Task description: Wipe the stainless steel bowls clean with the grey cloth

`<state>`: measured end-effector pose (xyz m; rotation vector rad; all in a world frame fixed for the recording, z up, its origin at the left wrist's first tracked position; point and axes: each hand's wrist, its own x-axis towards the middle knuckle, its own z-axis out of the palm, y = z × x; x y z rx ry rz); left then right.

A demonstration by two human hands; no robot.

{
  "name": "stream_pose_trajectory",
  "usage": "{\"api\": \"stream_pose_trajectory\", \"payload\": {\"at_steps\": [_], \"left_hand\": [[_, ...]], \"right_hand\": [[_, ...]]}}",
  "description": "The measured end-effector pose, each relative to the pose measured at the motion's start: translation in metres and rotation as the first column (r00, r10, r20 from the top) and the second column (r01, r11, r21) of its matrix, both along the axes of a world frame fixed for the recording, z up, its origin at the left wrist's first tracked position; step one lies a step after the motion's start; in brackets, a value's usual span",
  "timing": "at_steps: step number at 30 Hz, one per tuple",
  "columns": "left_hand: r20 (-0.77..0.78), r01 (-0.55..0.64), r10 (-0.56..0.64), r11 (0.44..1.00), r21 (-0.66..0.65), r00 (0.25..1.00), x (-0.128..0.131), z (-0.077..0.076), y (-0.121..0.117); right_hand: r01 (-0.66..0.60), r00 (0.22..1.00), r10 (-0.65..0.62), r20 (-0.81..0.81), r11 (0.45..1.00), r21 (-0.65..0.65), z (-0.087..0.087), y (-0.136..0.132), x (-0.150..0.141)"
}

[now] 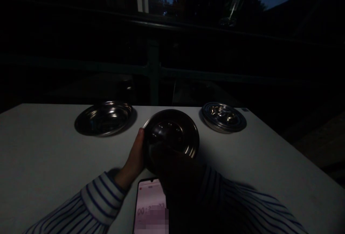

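Observation:
A shiny steel plate (175, 131) is tilted up off the white table (40, 155) in front of me. My left hand (134, 162) grips its left rim, thumb on the edge. My right hand (172, 165) is a dark, blurred shape over the plate's near side; its fingers cannot be made out. Both sleeves are white with dark stripes.
Another steel plate (104, 118) lies flat at the back left, and a stack of steel plates (223, 116) at the back right. A lit phone (150, 207) showing a timer lies at the near edge between my arms. Beyond the table are a dark railing and window.

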<state>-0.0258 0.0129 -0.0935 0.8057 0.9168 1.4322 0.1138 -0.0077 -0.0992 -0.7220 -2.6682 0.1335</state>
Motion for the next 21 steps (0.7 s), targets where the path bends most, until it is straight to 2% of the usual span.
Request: {"api": "stream_pose_trajectory", "payload": {"at_steps": [4, 10, 13, 16, 18, 21], "left_hand": [[0.011, 0.001, -0.001, 1.000, -0.022, 1.000, 0.005, 0.005, -0.003], [0.028, -0.011, 0.013, 0.998, -0.061, 1.000, 0.003, 0.000, 0.000], [0.025, -0.028, 0.030, 0.997, -0.073, 0.999, 0.001, -0.003, 0.001], [0.057, -0.007, 0.012, 0.996, -0.087, 0.998, 0.001, -0.001, 0.000], [0.069, -0.005, 0.012, 0.995, -0.101, 0.998, 0.002, 0.002, 0.000], [0.053, -0.009, 0.015, 0.993, -0.116, 0.998, 0.002, 0.003, 0.000]], "right_hand": [[0.030, 0.994, -0.016, -0.108, 0.991, 0.131, -0.002, -0.002, -0.004], [0.085, 0.991, -0.078, -0.106, 0.995, 0.059, 0.002, -0.006, -0.003], [0.072, 0.997, -0.070, -0.044, 0.997, 0.036, -0.002, -0.002, 0.000], [0.070, 0.993, -0.063, 0.103, 0.995, -0.065, -0.004, 0.002, 0.009], [0.120, 0.976, -0.089, 0.200, 0.981, -0.151, -0.001, 0.002, 0.017], [0.184, 0.956, -0.127, 0.264, 0.962, -0.203, 0.008, 0.000, 0.026]]}}
